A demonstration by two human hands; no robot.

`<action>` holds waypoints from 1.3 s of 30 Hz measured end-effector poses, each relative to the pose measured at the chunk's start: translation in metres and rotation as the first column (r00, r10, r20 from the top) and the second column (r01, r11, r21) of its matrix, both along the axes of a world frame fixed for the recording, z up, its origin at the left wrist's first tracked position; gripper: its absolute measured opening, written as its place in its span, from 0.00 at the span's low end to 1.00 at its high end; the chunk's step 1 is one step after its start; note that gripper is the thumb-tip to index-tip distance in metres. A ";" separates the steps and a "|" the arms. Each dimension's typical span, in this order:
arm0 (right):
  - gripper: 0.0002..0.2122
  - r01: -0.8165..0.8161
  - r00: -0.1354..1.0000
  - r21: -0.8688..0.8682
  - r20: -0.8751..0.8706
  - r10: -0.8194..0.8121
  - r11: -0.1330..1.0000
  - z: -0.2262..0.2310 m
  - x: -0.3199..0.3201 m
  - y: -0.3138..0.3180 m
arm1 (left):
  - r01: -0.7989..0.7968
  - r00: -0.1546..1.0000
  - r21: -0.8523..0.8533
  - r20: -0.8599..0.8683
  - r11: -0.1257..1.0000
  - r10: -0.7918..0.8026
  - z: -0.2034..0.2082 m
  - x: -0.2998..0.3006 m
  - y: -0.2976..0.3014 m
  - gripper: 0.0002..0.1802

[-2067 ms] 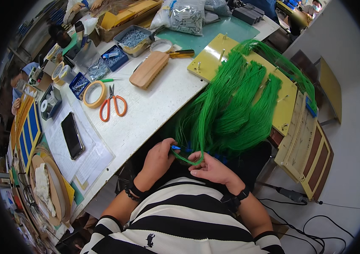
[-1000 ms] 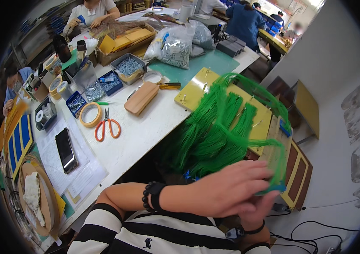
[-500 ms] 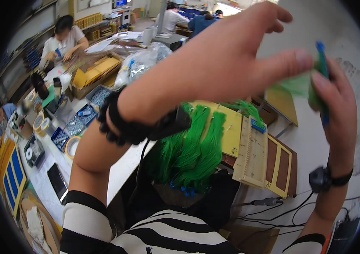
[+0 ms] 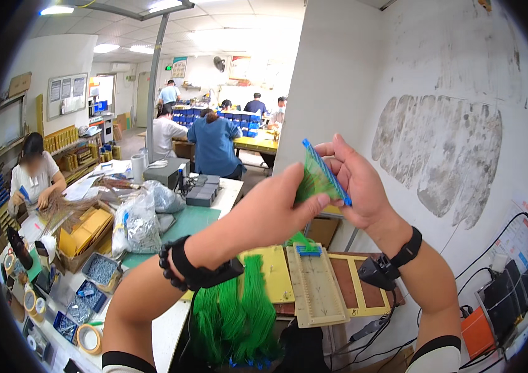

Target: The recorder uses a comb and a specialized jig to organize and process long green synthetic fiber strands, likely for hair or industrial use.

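Raised in front of me, my right hand [image 4: 363, 183] holds a long blue connector strip [image 4: 327, 172], tilted from upper left to lower right. Thin green wires [image 4: 314, 180] fan out from the strip into my left hand [image 4: 292, 196], whose fingers close round them with the thumb near the strip's lower end. Below, a pale jig board [image 4: 317, 289] has a second blue connector [image 4: 309, 250] with green wires at its far end. Thick bundles of green wire [image 4: 239, 304] hang over the near edge beside it, blue connectors at their lower ends.
A yellow board [image 4: 275, 273] lies under the bundles. On the left table stand bins of small metal parts [image 4: 101, 268], tape rolls [image 4: 89, 339], plastic bags [image 4: 136, 224] and a cardboard box [image 4: 84, 233]. Cables and a wall are at right. Several people work farther off.
My view has tilted up toward the room. My left hand, spread and blurred before, has come in to the wires, and my right hand now holds the strip closer to the middle.
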State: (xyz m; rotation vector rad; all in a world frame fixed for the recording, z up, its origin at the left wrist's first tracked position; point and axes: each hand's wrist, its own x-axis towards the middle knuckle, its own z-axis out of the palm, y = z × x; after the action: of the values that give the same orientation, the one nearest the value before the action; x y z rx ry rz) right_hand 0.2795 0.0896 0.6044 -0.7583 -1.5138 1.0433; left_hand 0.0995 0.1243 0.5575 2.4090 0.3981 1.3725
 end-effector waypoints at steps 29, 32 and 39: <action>0.21 -0.191 0.979 -0.124 0.053 0.198 0.974 -0.036 0.048 0.019 | 0.172 0.910 -0.004 -0.382 0.985 -0.161 -0.008 0.022 0.062 0.18; 0.19 -0.154 0.987 -0.043 -0.048 0.152 0.987 -0.060 0.068 0.010 | 0.250 0.876 -0.165 -0.381 0.954 -0.295 -0.023 0.011 0.091 0.17; 0.12 0.036 0.986 -0.099 -0.158 -0.052 0.994 -0.181 0.139 -0.020 | 0.013 0.857 -0.306 -0.488 0.952 -0.168 -0.147 -0.069 0.202 0.20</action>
State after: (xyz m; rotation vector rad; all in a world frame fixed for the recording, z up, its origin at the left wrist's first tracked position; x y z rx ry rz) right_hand 0.4189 0.0693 0.4236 -0.7525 -1.3122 1.1227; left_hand 0.0308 0.3260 0.4100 2.4650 0.5626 0.5591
